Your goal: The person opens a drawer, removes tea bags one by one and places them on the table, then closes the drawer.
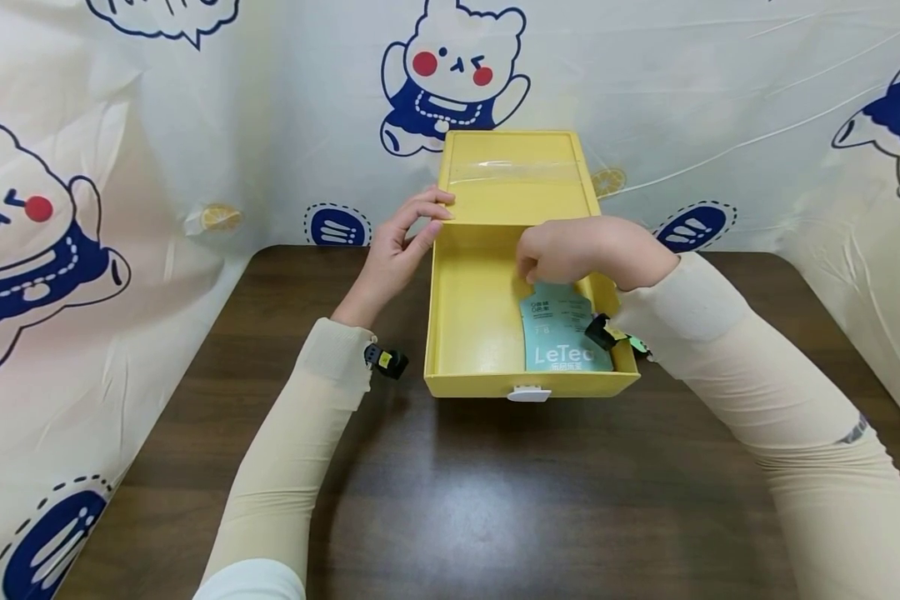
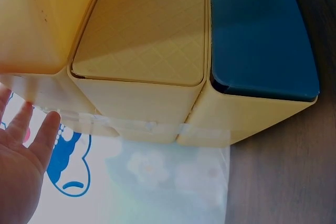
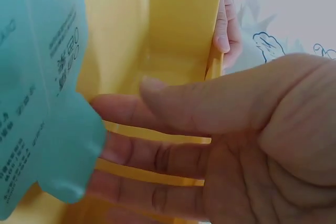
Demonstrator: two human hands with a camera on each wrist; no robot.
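A yellow drawer point(image 1: 480, 308) is pulled out of a yellow storage box point(image 1: 521, 175). Inside, along its right side, lies a teal packet point(image 1: 566, 329) with white lettering. My right hand point(image 1: 570, 250) reaches into the drawer at the packet's far end. In the right wrist view its fingers extend to the packet's notched end point(image 3: 73, 150), fingertips partly hidden behind it, while the thumb stands apart from it. My left hand point(image 1: 397, 254) rests its fingertips against the box's left edge, near the drawer's back. The left wrist view shows that hand point(image 2: 21, 161) with fingers extended.
Below the yellow drawer, the left wrist view shows a tan quilted drawer front point(image 2: 144, 30) and a dark blue one point(image 2: 262, 40). Clear tape point(image 1: 517, 171) crosses the box top. A brown wooden table point(image 1: 457, 500) carries the box; a printed sheet point(image 1: 307, 108) hangs behind.
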